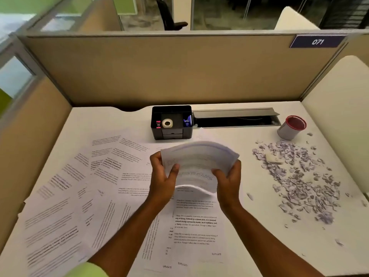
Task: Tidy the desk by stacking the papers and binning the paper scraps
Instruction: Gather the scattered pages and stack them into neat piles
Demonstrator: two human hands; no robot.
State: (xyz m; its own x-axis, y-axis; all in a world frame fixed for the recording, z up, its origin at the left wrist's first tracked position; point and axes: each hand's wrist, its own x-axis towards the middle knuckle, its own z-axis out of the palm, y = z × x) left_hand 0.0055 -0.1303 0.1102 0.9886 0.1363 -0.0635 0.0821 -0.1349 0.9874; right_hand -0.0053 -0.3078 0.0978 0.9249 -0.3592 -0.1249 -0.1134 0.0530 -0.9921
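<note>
Above the middle of the desk I hold a bowed stack of printed papers (pixel 197 162). My left hand (pixel 162 176) grips its left edge, thumb on top. The stack's right edge is gripped by my right hand (pixel 229 177). Several loose printed sheets (pixel 79 196) lie fanned over the left and centre of the white desk (pixel 249 226), some under my forearms. A wide scatter of torn paper scraps (pixel 299 180) covers the right side. A small bin (pixel 291 127) with a red rim lies tilted at the back right, beside the scraps.
A black desk organiser (pixel 171 122) with a tape roll stands at the back centre. Right of it is an open cable tray (pixel 235 118). Beige partition walls (pixel 159 68) close the desk at the back and on both sides.
</note>
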